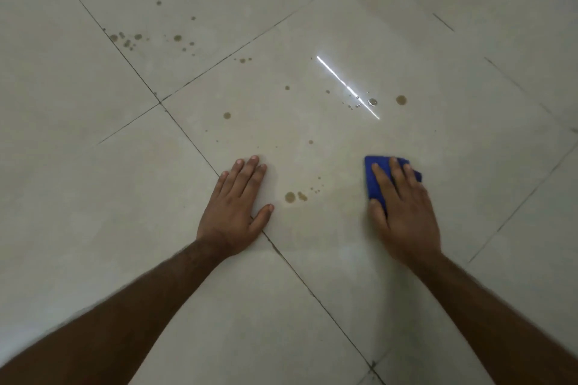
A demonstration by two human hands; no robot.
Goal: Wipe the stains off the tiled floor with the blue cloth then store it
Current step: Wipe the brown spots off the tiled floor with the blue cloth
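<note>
Cloth folded, soft, light; lies flat under right hand, fingers straight, pressing it to floor. Left hand flat, bracing, holds nothing. Stains just left of cloth; more beyond. Pinch a folded edge to lift.

**Pale tiles, brown spots, one blue cloth**

The glossy pale grey-beige tiled floor is crossed by thin dark grout lines forming a diagonal grid. Small round brown stains dot it, denser toward its far left corner. A bright white streak of reflected light cuts across one tile. The folded deep-blue cloth is plain, without pattern.
</note>
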